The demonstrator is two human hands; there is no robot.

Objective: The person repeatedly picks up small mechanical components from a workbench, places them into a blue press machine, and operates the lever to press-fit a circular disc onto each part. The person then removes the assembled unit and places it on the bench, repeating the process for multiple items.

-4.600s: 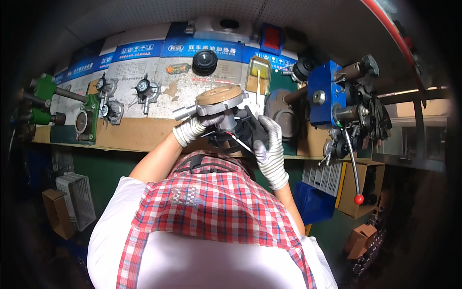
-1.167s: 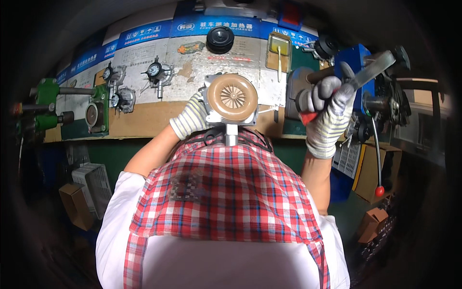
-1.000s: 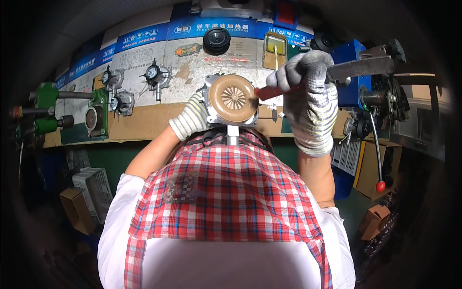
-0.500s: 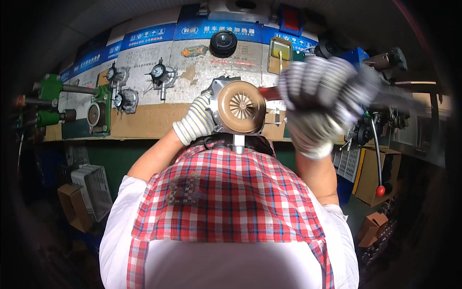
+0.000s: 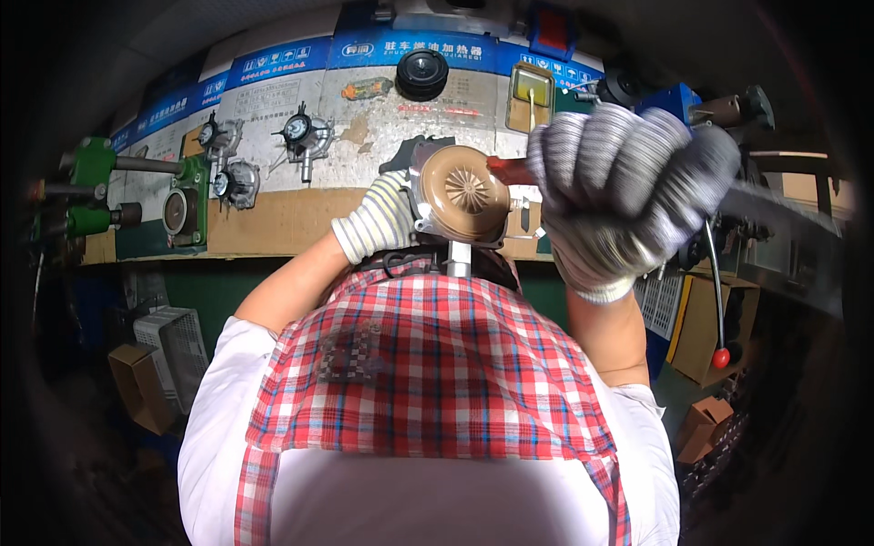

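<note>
My left hand (image 5: 375, 217), in a striped knit glove, is closed around the left side of a metal blower housing (image 5: 421, 225). A round brown impeller (image 5: 465, 193) with radial fins faces up in it, and a short metal pipe (image 5: 460, 259) points toward me. To the right, raised close to the camera, my gloved right hand (image 5: 628, 182) is closed on a red-handled tool (image 5: 514, 170). The red end sticks out of the fist by the impeller's edge. On the fist's other side a long grey part is smeared by motion, so its kind is unclear.
Several metal pump-like units (image 5: 305, 136) stand on the cardboard-covered bench (image 5: 273, 227), left. A green clamping fixture (image 5: 189, 200) is at far left. Behind are a black round part (image 5: 421, 75) and a tray with a brush (image 5: 531, 96). A red-knobbed lever (image 5: 720, 357) hangs at right.
The housing and my left hand have shifted slightly right and away from me. My right fist has moved a little right, and the tool's grey part now shows farther out to the right.
</note>
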